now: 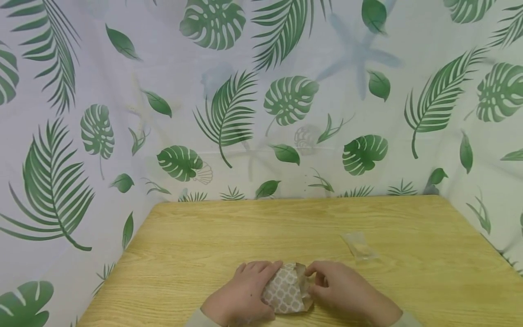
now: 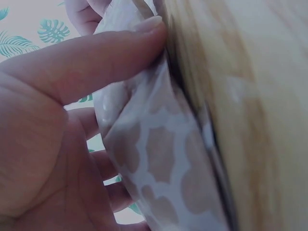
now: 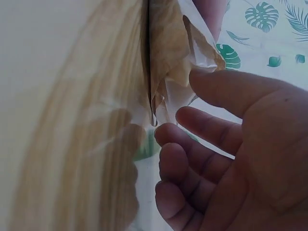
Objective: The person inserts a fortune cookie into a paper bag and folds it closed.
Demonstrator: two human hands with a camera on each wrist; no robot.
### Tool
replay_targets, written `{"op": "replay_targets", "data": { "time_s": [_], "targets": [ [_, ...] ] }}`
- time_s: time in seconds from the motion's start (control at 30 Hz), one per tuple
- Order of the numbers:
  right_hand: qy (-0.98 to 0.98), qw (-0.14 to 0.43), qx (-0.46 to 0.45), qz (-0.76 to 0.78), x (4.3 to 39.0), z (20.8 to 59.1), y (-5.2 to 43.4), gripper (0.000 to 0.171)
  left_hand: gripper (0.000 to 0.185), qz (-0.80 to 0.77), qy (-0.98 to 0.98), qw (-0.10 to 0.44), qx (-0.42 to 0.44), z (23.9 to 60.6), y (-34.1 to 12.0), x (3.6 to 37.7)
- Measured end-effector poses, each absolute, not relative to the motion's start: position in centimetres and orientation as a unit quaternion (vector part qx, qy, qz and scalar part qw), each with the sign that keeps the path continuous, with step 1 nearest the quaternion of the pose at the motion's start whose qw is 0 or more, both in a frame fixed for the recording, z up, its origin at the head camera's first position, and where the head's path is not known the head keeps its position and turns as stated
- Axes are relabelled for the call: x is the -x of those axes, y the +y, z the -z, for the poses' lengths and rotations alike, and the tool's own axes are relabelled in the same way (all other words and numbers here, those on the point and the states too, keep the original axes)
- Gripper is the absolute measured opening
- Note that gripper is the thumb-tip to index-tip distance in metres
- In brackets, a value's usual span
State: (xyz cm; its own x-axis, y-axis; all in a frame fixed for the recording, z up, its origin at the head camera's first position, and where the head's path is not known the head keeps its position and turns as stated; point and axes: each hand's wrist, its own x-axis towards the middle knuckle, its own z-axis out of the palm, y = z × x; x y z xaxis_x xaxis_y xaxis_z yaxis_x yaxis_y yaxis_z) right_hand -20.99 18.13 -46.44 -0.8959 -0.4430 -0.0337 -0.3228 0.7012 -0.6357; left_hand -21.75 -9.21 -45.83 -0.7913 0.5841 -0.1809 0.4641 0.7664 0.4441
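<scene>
setting: wooden table [image 1: 229, 236] boxed in by a palm-leaf print curtain [image 1: 229, 113] behind and at both sides
packet: small patterned paper packet [image 1: 288, 290] with a beige lattice print, flat on the table at the middle of the near edge
left hand [image 1: 241, 295]: thumb curled onto the packet's left side, pinning it
right hand [image 1: 347, 293]: thumb and forefinger pinch the crumpled open end at its right
wrapper: clear plastic wrapper [image 1: 360, 247], right of centre, well apart
risk: paper could rip unevenly or the contents spill if the right pinch tugs hard; thin packet could slide if the left thumb eases
</scene>
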Motion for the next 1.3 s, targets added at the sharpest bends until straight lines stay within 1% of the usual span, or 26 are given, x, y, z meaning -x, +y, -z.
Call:
{"op": "replay_targets", "data": {
  "time_s": [0.23,0.4,0.67,0.83,1.03,1.3],
  "targets": [
    [0.926,0.077,0.201,0.310,21.4,46.5,18.6,0.028,0.105,-0.194,0.926,0.157,-0.284,45.9,-9.4,21.8],
    [0.926,0.069,0.196,0.315,21.6,46.1,19.7,0.031,0.105,-0.189,0.927,0.152,-0.287,45.9,-9.4,21.8],
    [0.934,0.061,0.169,0.309,22.1,44.8,22.7,0.037,0.106,-0.180,0.927,0.151,-0.292,46.0,-9.4,21.8],
    [0.940,0.050,0.179,0.287,22.7,44.1,24.7,0.041,0.106,-0.179,0.927,0.152,-0.292,46.2,-9.4,21.9],
    [0.944,0.038,0.181,0.272,23.2,44.4,26.6,0.044,0.105,-0.186,0.926,0.159,-0.288,46.0,-9.4,21.9],
    [0.949,-0.043,0.211,0.230,24.6,44.8,28.9,0.043,0.104,-0.187,0.926,0.160,-0.288,45.6,-9.6,21.7]
  ]
}}
